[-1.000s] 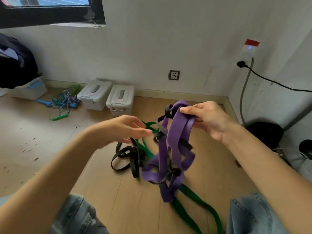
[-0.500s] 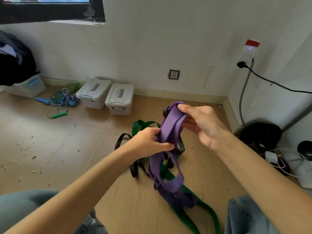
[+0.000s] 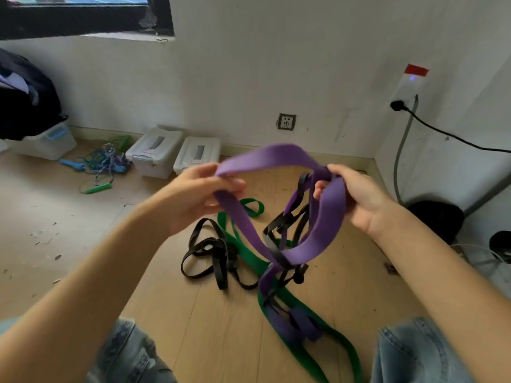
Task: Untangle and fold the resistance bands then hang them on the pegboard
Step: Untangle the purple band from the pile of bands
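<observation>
Both hands are up holding the purple band [image 3: 326, 217] over the wooden floor [image 3: 83, 217]. Left hand [image 3: 199, 200] has its grip pinched on one end of the raised loop, and right hand [image 3: 356, 197] has its grip curled round the other end, so the purple arches between them and sags down into a knot with the black band [image 3: 215, 255]. Some black strands hang off the purple just under the right hand too, and the rest lies in loops on the floor. Green band [image 3: 301, 352] lies flat on the floor under the tangle, running toward the near edge between the knees. Two lidded storage boxes [image 3: 177, 153] sit by the far wall, with a jump rope [image 3: 102, 167] just beside them.
</observation>
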